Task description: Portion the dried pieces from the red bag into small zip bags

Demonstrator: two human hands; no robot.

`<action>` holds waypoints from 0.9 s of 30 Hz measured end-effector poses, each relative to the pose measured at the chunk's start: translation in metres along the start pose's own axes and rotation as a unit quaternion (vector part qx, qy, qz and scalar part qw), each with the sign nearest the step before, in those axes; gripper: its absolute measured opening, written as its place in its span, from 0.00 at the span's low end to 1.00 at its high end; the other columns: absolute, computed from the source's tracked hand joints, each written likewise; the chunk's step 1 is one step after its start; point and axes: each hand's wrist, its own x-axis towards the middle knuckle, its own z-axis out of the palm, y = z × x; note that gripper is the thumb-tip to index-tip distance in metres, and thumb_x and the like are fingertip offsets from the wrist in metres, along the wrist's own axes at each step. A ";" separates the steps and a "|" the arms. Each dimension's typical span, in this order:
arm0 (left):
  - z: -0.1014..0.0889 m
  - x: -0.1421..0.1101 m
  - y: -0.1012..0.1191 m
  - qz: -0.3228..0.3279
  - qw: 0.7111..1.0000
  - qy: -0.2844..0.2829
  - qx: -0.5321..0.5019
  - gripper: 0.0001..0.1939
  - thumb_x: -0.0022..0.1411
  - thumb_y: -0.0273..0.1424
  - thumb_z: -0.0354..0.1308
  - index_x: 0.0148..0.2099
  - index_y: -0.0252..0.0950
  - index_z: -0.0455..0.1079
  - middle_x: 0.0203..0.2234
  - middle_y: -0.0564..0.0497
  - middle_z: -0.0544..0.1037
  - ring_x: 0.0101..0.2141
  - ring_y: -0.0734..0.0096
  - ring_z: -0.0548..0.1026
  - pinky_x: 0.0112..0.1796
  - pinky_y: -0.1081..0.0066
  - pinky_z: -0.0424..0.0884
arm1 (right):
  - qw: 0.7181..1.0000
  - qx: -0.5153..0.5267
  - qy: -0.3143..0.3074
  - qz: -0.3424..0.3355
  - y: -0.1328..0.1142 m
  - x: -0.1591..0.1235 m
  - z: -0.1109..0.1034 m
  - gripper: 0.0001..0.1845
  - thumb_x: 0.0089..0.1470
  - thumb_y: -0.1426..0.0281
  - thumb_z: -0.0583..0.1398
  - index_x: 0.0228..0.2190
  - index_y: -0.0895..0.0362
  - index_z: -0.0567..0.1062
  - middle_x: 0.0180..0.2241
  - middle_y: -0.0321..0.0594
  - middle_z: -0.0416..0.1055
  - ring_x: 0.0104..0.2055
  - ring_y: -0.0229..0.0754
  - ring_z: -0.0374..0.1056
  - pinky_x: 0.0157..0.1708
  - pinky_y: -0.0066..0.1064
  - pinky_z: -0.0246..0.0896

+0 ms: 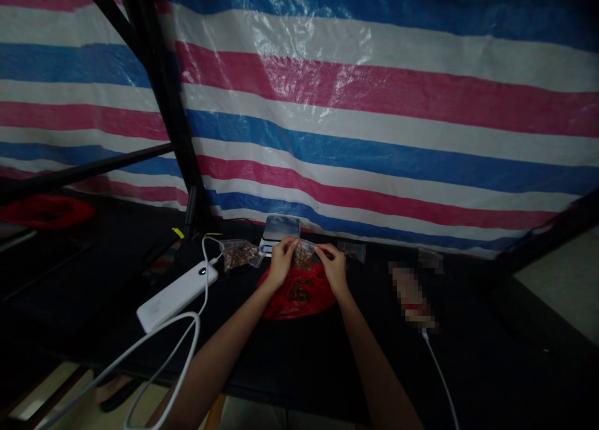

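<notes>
My left hand (282, 261) and my right hand (333, 266) both pinch the top of a small clear plastic bag (304, 255) holding brown bits. That bag sits just above a crumpled red plastic bag (299, 293), which also shows brown contents. Behind my left hand stands a small digital scale (281, 233), partly hidden by my fingers. A second clear bag of brown bits (238, 254) lies to the left of the scale. A third clear bag (350, 250) lies beyond my right hand.
A white power bank (176, 296) with white cables lies on the black table (290, 367) at left. A pixelated object (410, 296) with a cable lies at right. A striped tarp (374, 124) and black metal poles (163, 87) stand behind; red cloth (47, 211) lies far left.
</notes>
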 end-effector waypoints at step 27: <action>0.010 -0.019 -0.001 0.037 0.991 -0.064 0.113 0.11 0.60 0.33 0.48 0.31 0.34 0.70 0.24 0.51 0.74 0.27 0.72 0.71 0.32 0.75 0.64 | 0.989 -0.139 -0.052 0.002 -0.002 -0.012 -0.001 0.10 0.46 0.60 0.58 0.23 0.53 0.73 0.24 0.35 0.72 0.26 0.40 0.66 0.29 0.29 0.57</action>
